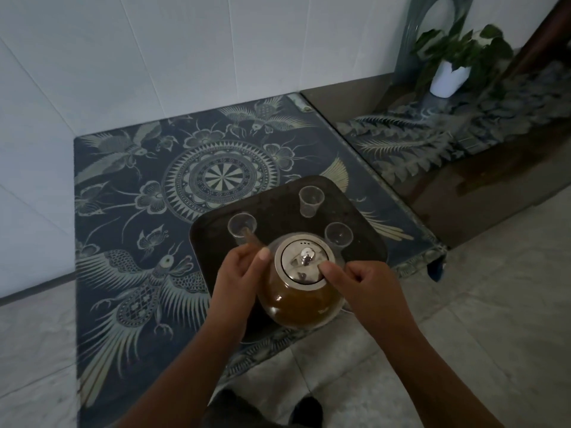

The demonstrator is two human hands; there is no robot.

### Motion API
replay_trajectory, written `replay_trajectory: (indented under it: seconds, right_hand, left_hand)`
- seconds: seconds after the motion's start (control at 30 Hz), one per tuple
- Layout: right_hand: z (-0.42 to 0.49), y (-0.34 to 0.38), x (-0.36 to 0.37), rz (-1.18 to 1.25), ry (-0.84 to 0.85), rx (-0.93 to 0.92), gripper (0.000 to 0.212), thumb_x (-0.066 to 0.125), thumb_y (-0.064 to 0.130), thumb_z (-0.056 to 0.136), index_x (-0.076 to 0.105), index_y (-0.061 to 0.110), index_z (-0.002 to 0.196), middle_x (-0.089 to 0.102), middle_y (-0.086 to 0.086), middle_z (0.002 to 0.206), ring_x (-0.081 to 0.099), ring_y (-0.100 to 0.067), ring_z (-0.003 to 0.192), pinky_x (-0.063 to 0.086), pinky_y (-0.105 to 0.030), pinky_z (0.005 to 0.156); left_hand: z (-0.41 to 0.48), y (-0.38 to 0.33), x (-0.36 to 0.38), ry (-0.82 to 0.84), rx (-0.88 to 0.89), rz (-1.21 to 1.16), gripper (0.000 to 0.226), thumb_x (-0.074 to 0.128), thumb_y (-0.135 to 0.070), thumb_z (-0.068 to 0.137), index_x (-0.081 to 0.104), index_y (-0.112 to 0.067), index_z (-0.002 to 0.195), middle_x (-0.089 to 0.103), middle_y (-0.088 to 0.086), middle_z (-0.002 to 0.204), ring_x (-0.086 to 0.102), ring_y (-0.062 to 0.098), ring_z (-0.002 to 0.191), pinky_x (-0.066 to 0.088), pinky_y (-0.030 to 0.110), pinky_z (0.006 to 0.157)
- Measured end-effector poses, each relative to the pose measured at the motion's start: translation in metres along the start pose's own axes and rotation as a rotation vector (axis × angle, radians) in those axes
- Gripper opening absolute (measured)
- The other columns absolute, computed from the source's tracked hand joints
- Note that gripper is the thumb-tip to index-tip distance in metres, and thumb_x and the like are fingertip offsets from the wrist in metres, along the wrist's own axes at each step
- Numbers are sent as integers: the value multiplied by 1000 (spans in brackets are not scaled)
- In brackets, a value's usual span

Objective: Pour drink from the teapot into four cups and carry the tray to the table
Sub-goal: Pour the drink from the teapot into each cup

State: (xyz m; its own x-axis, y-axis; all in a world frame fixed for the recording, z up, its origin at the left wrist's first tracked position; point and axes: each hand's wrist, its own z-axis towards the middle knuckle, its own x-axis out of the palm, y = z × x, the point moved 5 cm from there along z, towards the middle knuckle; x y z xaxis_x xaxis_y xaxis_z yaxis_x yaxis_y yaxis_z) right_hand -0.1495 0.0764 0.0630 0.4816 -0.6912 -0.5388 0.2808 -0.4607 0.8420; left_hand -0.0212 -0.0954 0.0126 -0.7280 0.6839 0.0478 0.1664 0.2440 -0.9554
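A dark rounded-square tray lies on the near right of the blue bird-patterned table. A round glass teapot sits over the tray's near edge. Behind it stand three clear plastic cups: left cup, far cup, right cup.

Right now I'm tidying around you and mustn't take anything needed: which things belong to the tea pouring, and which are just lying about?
In use: teapot, tray, left cup, far cup, right cup, left hand and right hand on the teapot.
Lying about: potted plant, patterned cloth.

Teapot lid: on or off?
On. The lid sits seated in the teapot neck, knob up; right hand fingers rest on it.
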Motion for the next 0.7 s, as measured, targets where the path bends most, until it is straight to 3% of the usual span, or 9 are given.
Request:
replay_trajectory:
  seconds: [0.07,0.2,0.33,0.4,0.5,0.7]
  right_hand:
    - [-3,-5,-10,5,-14,3,56,59,70,69,45,20,48,37,9,41,34,-5,41,34,-18,44]
    - [-6,-15,-21,-28,-30,24,66,55,72,67,51,8,52,40,1,44,35,-10,43,36,-29,47]
    - [-6,-21,-26,-57,-30,53,55,58,68,68,41,20,46,34,6,41,32,-8,41,34,-29,46]
    - [-8,-23,-25,-92,-45,78,54,63,63,71,35,24,45,32,7,41,30,-5,42,33,-28,47]
    - [-11,-28,-21,-156,-63,112,55,64,62,70,33,24,45,32,6,41,28,-4,41,32,-28,47]
    - [-17,-39,-19,-227,-42,218,57,56,71,64,35,21,46,32,4,42,28,-5,42,32,-30,49]
  left_hand:
    - [-3,4,11,-13,-1,-25,71,68,-63,72,63,-20,128,79,-5,110,76,8,99,58,31,84]
    - [-4,11,28,20,-14,-35,61,65,-59,77,66,-20,123,79,-2,110,76,13,101,60,36,86]
    - [-2,22,37,57,-32,-29,39,63,-49,89,69,-21,116,78,2,109,75,19,104,61,42,89]
    - [0,27,39,94,-41,-10,24,58,-38,101,70,-21,112,77,6,108,75,25,103,61,52,92]
    - [3,40,39,143,-87,-8,25,54,-33,104,71,-15,109,76,13,108,73,34,104,56,61,96]
    - [8,68,42,235,-182,-34,21,60,-38,101,73,-23,106,78,5,106,76,22,101,60,49,96]
